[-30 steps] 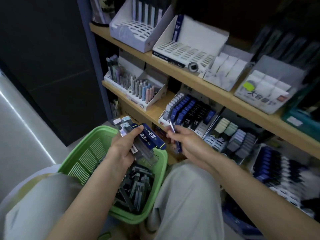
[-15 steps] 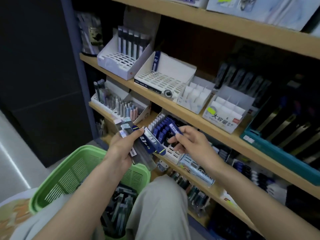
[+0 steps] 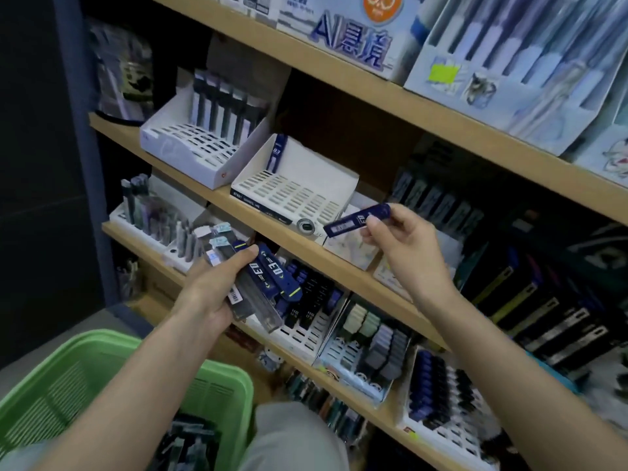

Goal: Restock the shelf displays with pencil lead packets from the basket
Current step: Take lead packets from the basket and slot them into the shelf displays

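Matt wooden shelf (image 3: 339,277); green plastic basket (image 3: 217,399); glossy blue packet (image 3: 356,219)

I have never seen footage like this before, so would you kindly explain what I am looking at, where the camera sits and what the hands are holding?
There is no machine here. A person is working with two bare hands, and the picture comes from a wide-angle camera worn on their head, looking forward and down. That is why both forearms reach in from the bottom edge.

The right hand pinches a single blue packet of pencil lead, raised near a white display box that is almost empty. The box stands on a wooden shelf. The left hand grips a bundle of packets, some blue and some clear.

Below, by the person's knees, is a green basket holding more packets.
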